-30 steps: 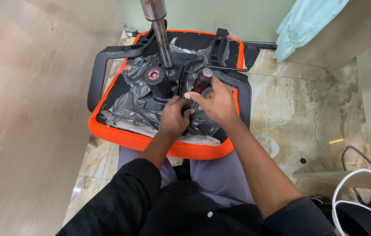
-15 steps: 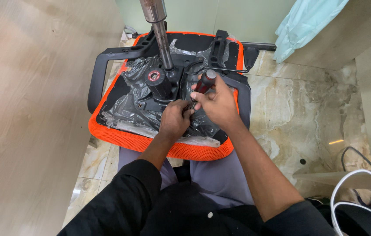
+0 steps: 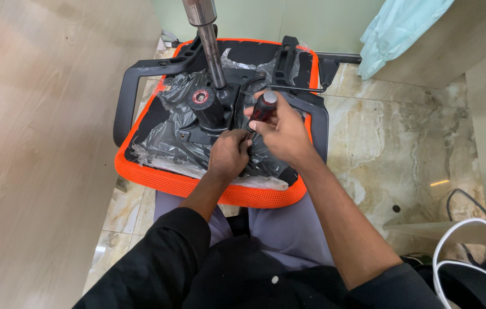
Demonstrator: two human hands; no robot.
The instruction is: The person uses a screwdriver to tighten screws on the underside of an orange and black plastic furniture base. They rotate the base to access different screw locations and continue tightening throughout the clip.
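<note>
An upturned office chair seat (image 3: 157, 177) with an orange mesh rim lies on my lap, its underside wrapped in dark plastic film. A metal gas-lift column (image 3: 211, 48) rises from the black mechanism (image 3: 206, 106) at its middle. My right hand (image 3: 283, 131) grips a screwdriver (image 3: 263, 106) with a dark red and black handle, tip pointing down to the left. My left hand (image 3: 228, 154) pinches at the screwdriver's tip on the seat plate; what it pinches is hidden.
Black armrests (image 3: 126, 97) flank the seat on both sides. A wooden wall (image 3: 37, 143) stands at the left, marble floor tiles (image 3: 403, 143) at the right. A light blue cloth (image 3: 397, 28) hangs at the top right. White cable (image 3: 471, 240) loops at the bottom right.
The screwdriver handle in my right hand has tilted and turned slightly. Both hands stay at the same spot on the seat plate.
</note>
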